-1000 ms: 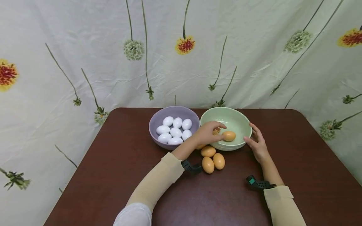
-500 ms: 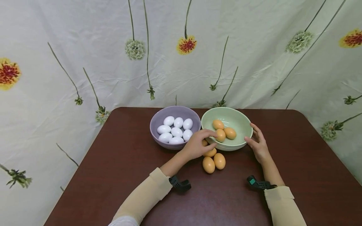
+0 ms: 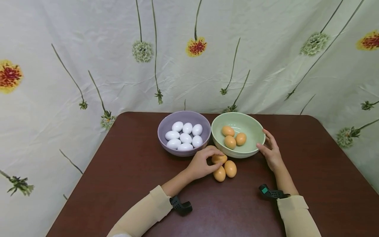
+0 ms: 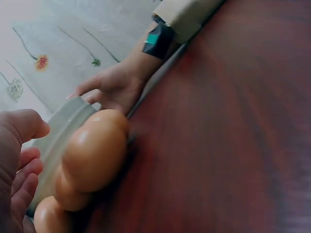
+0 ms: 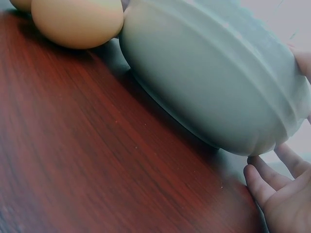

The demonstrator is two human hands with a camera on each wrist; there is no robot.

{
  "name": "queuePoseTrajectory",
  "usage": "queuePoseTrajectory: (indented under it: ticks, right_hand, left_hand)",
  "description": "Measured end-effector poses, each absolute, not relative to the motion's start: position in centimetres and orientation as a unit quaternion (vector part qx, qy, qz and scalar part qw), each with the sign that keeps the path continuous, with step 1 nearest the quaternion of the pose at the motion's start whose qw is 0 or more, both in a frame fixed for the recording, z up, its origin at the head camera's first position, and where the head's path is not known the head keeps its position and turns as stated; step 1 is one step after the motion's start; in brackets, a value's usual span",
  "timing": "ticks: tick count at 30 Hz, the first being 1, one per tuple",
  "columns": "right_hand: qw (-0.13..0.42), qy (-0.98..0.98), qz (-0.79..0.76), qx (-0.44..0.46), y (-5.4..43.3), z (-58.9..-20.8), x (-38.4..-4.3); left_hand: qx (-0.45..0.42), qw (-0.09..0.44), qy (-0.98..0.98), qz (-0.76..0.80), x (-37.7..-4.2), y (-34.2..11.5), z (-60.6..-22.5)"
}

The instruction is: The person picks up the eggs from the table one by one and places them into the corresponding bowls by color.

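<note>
In the head view, my left hand [image 3: 202,164] is over the brown eggs in front of the bowls, thumb and forefinger on either side of one brown egg [image 3: 219,159]. The left wrist view shows a gap between its fingers and the nearest egg [image 4: 95,155]. Two more eggs, a left one [image 3: 219,174] and a right one [image 3: 230,169], lie just nearer on the table. Part of another is hidden behind my hand. With spread fingers, my right hand [image 3: 272,154] touches the right side of the green bowl [image 3: 253,131], which contains three brown eggs.
A purple bowl [image 3: 164,130] with several white eggs [image 3: 185,138] stands left of the green bowl, close against it. Both are near the far edge of the dark red-brown table [image 3: 118,171]. Behind it hangs a flower-printed cloth [image 3: 177,75].
My left hand has drawn back from inside the green bowl to the eggs on the table. A third brown egg now shows fully in that bowl. My right hand stays at its side.
</note>
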State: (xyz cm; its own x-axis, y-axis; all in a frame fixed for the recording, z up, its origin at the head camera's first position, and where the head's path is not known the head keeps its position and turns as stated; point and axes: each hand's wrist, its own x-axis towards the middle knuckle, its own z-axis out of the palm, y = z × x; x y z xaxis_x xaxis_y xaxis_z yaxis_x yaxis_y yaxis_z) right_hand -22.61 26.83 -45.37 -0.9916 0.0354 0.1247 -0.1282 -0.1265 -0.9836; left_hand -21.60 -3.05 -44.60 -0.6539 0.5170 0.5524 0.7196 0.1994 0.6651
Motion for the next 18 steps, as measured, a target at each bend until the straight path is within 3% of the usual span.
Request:
queuePoseTrajectory:
  ticks: [18]
  right_hand:
    - [0.050,-0.666,0.744,0.027,26.8,-45.3,-22.6]
  left_hand:
    - [-0.445,0.070,-0.769,-0.453,-19.2,-3.4,-45.9]
